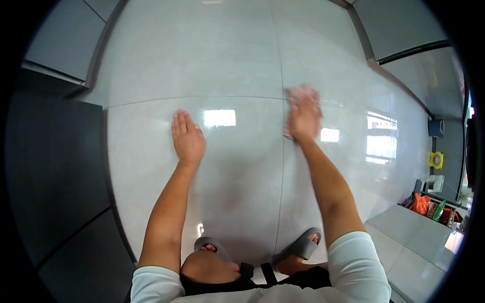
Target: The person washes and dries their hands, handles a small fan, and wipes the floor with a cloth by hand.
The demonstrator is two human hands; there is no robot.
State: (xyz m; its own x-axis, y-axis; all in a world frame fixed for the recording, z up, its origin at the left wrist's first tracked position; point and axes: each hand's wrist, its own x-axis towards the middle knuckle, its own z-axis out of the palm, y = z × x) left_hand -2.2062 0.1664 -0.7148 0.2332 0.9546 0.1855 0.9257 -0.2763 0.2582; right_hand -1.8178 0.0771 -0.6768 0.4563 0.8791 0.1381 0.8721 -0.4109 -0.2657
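My left hand (188, 136) lies flat on the glossy tiled floor (237, 156), its fingers stretched out and nothing held. To the right, my right hand (305, 118) is on a pink cloth (305, 93) that shows around the fingers and along the hand's left side. Hand and cloth are blurred by motion, and the cloth lies against the floor near a tile joint. How the fingers hold the cloth is partly hidden.
Dark cabinets (55, 166) line the left side, and grey cabinets (404, 25) stand at the upper right. At the right are a yellow round object (436, 160) and an orange bag (421, 204) among other items. Grey slippers (305, 245) are on my feet.
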